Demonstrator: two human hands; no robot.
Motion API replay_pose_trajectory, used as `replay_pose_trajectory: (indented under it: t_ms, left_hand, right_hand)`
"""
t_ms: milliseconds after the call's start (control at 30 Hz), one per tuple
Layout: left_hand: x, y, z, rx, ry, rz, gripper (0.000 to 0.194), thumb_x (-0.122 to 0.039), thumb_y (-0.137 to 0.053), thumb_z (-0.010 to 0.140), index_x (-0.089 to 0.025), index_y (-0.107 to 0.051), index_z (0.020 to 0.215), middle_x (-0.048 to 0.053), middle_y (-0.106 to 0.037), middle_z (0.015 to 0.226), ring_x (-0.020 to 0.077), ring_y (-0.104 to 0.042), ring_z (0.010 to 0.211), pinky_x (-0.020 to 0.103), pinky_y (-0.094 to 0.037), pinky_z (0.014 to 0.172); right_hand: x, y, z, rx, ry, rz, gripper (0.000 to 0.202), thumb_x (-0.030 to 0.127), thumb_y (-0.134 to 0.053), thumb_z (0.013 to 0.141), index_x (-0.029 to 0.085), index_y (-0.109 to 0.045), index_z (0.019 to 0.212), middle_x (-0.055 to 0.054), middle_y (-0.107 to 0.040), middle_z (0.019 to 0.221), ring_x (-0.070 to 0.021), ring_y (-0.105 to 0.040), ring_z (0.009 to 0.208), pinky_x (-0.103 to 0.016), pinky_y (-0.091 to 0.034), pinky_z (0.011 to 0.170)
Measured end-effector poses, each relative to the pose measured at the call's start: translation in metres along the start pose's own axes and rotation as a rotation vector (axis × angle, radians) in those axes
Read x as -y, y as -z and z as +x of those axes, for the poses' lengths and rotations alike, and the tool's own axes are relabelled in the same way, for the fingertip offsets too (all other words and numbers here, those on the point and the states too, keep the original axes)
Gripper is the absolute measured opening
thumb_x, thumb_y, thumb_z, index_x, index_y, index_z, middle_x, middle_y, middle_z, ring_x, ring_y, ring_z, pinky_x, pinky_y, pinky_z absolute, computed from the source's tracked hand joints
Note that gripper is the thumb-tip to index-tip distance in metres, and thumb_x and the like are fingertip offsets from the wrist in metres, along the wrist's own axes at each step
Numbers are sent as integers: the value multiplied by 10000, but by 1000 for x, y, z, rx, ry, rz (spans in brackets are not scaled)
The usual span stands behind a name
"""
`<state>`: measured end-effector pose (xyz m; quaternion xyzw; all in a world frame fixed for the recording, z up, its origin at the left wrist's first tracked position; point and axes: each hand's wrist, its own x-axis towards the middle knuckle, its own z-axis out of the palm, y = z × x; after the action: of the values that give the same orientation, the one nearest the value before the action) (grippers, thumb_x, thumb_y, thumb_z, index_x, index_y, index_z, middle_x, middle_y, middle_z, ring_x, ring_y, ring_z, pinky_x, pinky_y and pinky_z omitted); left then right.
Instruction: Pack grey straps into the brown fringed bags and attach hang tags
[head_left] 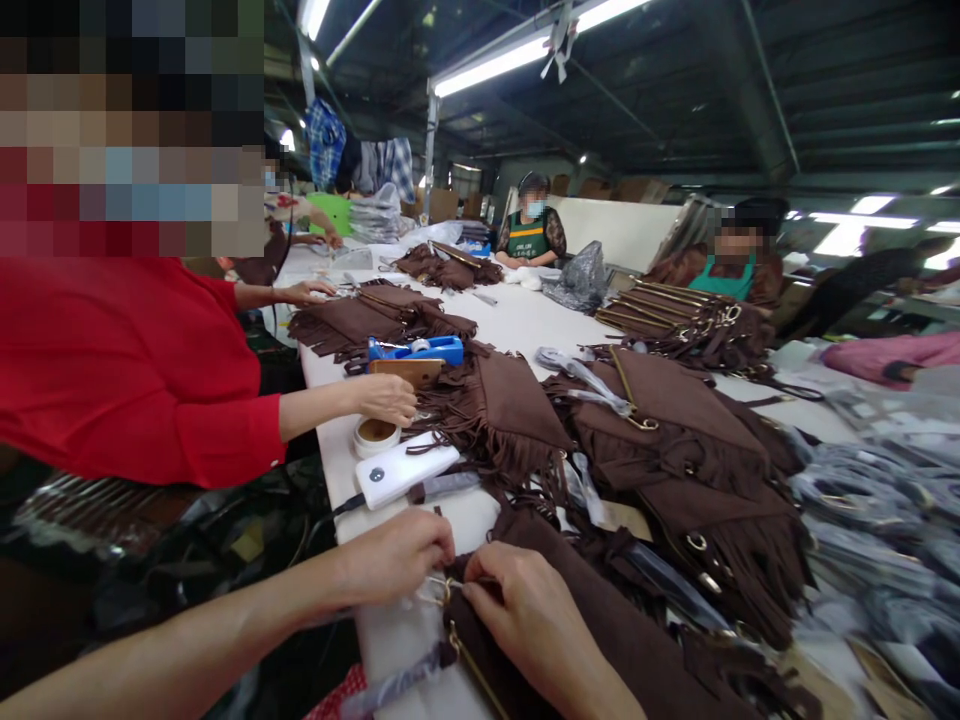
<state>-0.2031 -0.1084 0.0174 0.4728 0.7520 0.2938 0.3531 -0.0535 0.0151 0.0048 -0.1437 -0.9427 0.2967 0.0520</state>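
A dark brown suede-like bag [547,545] lies at the table's near edge, its gold zipper [474,670] running toward me. At the zipper's upper end, a small pale, shiny piece [433,590] shows between my two hands; its exact kind is too blurred to tell. My left hand [401,560] is closed just left of the bag's corner, fingertips pinched together, and what they grip is hidden. Resting over the bag, my right hand [529,610] is closed, with thumb and forefinger pinched at the right end of the shiny piece. A plastic-wrapped strip [397,685] hangs below.
Fringed brown bags [675,410] are piled ahead on the white table [517,315]. A white power bank [405,470], a round tub [376,436] and a blue tape dispenser [416,350] stand at left. A co-worker's red sleeve [225,440] reaches in. Plastic-wrapped pieces [877,500] heap at right.
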Motion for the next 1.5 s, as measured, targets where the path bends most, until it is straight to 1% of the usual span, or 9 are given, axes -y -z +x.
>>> replay_pose_trajectory:
  t_ms: [333, 567, 733, 867, 933, 1200, 1300, 1400, 1500]
  left_hand:
    - [11, -4, 11, 244, 131, -280, 256, -214, -514, 561, -199, -586, 806, -43, -590, 605, 148, -531, 530, 232, -399, 506]
    - [19, -11, 16, 266, 104, -247, 312, -153, -484, 522, -204, -577, 815, -58, -571, 573, 133, -504, 501, 205, -350, 459]
    - [10, -8, 7, 144, 28, -118, 280, -83, -509, 587, -198, -598, 827, -43, -576, 629, 151, -536, 608, 220, -346, 522]
    - [-4, 5, -1, -200, -130, 220, 315, -67, -442, 765, -206, -612, 990, 25, -645, 810, 210, -586, 796, 292, -382, 705]
    - [-8, 10, -2, -301, -197, 327, 302, -98, -414, 830, -208, -596, 1044, 42, -664, 880, 218, -606, 821, 304, -391, 730]
    - [-15, 3, 0, -341, -267, 212, 261, -111, -443, 847, -216, -616, 1013, 18, -685, 886, 191, -630, 830, 272, -411, 728]
    - [-15, -1, 2, -381, -270, 159, 256, -115, -468, 835, -213, -627, 1011, 10, -685, 852, 182, -630, 807, 262, -414, 718]
    - [-15, -3, 4, -392, -280, 99, 221, -121, -473, 829, -205, -638, 949, 6, -675, 827, 171, -622, 793, 254, -417, 715]
    - [-12, -4, 2, -446, -264, -10, 321, -105, -465, 804, -208, -607, 1072, 4, -663, 893, 158, -611, 794, 248, -425, 712]
  right_hand:
    - [7, -1, 1, 49, 4, -17, 152, 108, -616, 836, 208, -692, 750, -8, -720, 813, -166, -648, 773, -239, -336, 654]
    - [7, -2, 1, 59, -1, -32, 122, 119, -646, 829, 206, -692, 758, -16, -716, 816, -178, -647, 779, -243, -337, 653]
    - [5, -1, 0, 44, 27, 40, 124, 109, -619, 828, 205, -684, 784, -18, -708, 831, -181, -636, 793, -244, -348, 678]
    - [-1, 4, -1, 30, 24, 201, 181, 67, -578, 787, 205, -659, 871, 17, -676, 787, -155, -612, 746, -225, -359, 677]
    - [-3, 8, -1, 51, 17, 264, 243, 35, -539, 753, 209, -641, 888, 39, -648, 739, -142, -594, 713, -214, -353, 649]
    - [7, 6, 17, 10, -139, 473, 143, 154, -567, 728, 159, -677, 820, 32, -560, 661, -150, -523, 657, -234, -349, 614]
    - [10, 0, 21, -6, -130, 551, 123, 209, -554, 743, 159, -625, 657, 37, -502, 609, -140, -465, 620, -241, -331, 598]
    - [11, -2, 21, -29, -98, 586, 167, 262, -542, 761, 174, -563, 621, 38, -493, 612, -138, -449, 623, -243, -328, 601]
    - [9, -3, 20, -36, -101, 576, 170, 280, -540, 757, 179, -553, 621, 32, -511, 616, -144, -468, 631, -246, -331, 605]
